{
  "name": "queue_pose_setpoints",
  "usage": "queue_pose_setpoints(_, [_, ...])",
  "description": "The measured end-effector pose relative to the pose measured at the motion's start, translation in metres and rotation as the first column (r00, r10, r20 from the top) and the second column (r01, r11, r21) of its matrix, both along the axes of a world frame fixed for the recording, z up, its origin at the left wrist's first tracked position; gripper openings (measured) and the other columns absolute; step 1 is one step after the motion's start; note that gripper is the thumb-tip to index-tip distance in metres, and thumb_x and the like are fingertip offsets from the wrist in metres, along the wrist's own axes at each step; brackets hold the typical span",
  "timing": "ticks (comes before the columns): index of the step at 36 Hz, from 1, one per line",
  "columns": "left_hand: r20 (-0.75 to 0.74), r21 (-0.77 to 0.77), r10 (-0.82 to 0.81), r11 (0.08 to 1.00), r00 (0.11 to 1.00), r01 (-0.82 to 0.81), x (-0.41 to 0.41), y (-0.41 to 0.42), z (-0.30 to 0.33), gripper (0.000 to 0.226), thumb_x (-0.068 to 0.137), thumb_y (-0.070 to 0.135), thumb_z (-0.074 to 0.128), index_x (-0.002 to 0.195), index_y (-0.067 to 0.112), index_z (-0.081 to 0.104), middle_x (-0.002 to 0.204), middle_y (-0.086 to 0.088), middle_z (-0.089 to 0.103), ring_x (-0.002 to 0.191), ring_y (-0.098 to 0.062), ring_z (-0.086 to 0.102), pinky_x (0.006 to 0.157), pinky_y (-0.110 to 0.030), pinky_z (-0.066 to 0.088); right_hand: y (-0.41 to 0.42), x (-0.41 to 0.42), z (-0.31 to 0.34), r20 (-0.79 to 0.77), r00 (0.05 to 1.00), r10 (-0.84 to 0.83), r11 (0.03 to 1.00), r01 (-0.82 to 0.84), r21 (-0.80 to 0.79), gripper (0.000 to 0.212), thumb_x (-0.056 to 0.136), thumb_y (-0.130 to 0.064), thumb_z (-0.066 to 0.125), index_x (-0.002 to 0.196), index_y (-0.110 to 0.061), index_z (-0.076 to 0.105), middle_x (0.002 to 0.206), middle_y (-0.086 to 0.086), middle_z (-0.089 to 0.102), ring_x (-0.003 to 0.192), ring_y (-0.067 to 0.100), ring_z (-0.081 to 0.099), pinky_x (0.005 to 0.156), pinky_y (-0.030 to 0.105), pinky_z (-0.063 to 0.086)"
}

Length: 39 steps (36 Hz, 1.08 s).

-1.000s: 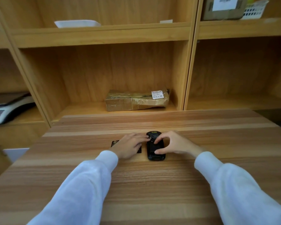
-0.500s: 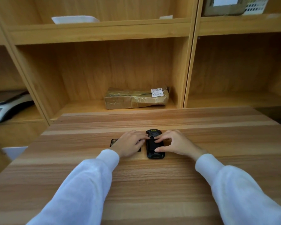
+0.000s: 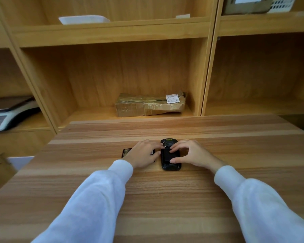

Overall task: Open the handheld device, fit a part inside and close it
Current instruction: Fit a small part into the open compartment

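A black handheld device point(image 3: 170, 158) lies back-up on the wooden table point(image 3: 165, 190), its long axis pointing away from me. My right hand point(image 3: 191, 154) rests on its right side, fingertips on the upper back and thumb low on the casing. From the left, the fingertips of my left hand point(image 3: 144, 155) press the device's upper left edge. A flat black part point(image 3: 126, 152) lies on the table under my left hand, mostly hidden by it.
Behind the table stand wooden shelves holding a taped cardboard parcel point(image 3: 149, 105), a white tray point(image 3: 83, 19) above, and a scale point(image 3: 9, 113) at left. A box and basket point(image 3: 253, 4) sit on the top right shelf.
Both hands stay on the device. My right fingers have shifted slightly on its back; the view has tilted down a little.
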State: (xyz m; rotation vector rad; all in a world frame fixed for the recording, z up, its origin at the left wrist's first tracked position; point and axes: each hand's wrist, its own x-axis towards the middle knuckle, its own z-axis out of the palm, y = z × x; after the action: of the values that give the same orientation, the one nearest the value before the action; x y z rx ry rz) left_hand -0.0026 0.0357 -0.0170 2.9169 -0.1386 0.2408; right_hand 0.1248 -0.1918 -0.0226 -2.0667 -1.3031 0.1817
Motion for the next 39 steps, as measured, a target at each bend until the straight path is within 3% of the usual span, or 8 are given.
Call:
queue_pose_setpoints(12, [0.001,-0.007,-0.011,1.0,1.0,0.011,0.0016,0.0022,-0.0024,0.04,0.104,0.034,0.049,0.143,0.031,0.058,0.151,0.01,0.054,0.14,-0.015,0.046,0.118,-0.039,0.032,0.002,0.0004,0.0009,-0.068,0.998,0.005,1.0,-0.003,0.02,0.046,0.072,-0.062,0.084,0.11,-0.038,0.081,0.12,-0.026,0.071,0.12,-0.008,0.06,0.104,0.026,0.044])
queue_pose_setpoints(24, [-0.018,-0.007,-0.003,1.0,1.0,0.003,0.0029,0.0023,0.0005,0.04,0.105,0.034,0.049,0.143,0.031,0.059,0.151,0.011,0.054,0.137,-0.017,0.048,0.115,-0.041,0.035,0.005,0.0079,0.0001,-0.036,0.999,-0.005,1.0,0.004,-0.024,0.047,0.07,-0.06,0.088,0.111,-0.038,0.08,0.12,-0.031,0.068,0.119,-0.022,0.052,0.096,0.008,0.033])
queue_pose_setpoints(26, [-0.023,-0.003,0.0,1.0,1.0,0.0,0.0028,0.0018,0.0006,0.04,0.105,0.034,0.049,0.143,0.031,0.059,0.152,0.011,0.054,0.138,-0.017,0.048,0.115,-0.042,0.035,0.0052,0.0091,-0.0007,-0.039,0.999,-0.011,1.0,0.01,-0.029,0.046,0.069,-0.062,0.088,0.108,-0.039,0.08,0.12,-0.031,0.068,0.119,-0.022,0.051,0.097,0.01,0.034])
queue_pose_setpoints(31, [-0.029,-0.005,0.002,1.0,1.0,-0.002,0.0021,0.0024,0.0009,0.04,0.105,0.034,0.049,0.144,0.031,0.058,0.152,0.01,0.053,0.139,-0.018,0.047,0.116,-0.043,0.035,0.0065,0.0084,0.0005,0.003,1.0,-0.018,0.999,0.018,-0.032,0.047,0.066,-0.071,0.083,0.106,-0.047,0.078,0.122,-0.031,0.068,0.127,-0.006,0.052,0.107,0.033,0.039])
queue_pose_setpoints(36, [-0.028,-0.018,0.006,1.0,1.0,-0.006,0.0035,0.0015,0.0014,0.041,0.105,0.041,0.047,0.142,0.03,0.059,0.149,0.01,0.056,0.135,-0.017,0.05,0.113,-0.04,0.038,0.0041,0.0071,-0.0016,-0.025,0.999,-0.02,1.0,0.02,-0.01,0.05,0.071,-0.064,0.086,0.114,-0.039,0.08,0.129,-0.026,0.069,0.13,-0.004,0.053,0.111,0.034,0.036])
queue_pose_setpoints(39, [-0.041,-0.035,0.024,0.999,0.999,-0.025,0.0032,0.0007,0.0029,0.049,0.101,0.056,0.045,0.141,0.031,0.06,0.148,0.01,0.057,0.133,-0.018,0.052,0.11,-0.042,0.04,0.0034,0.0042,-0.0032,0.001,1.0,-0.026,1.0,0.026,0.001,0.048,0.074,-0.061,0.085,0.115,-0.037,0.08,0.13,-0.024,0.069,0.129,-0.002,0.052,0.111,0.034,0.036])
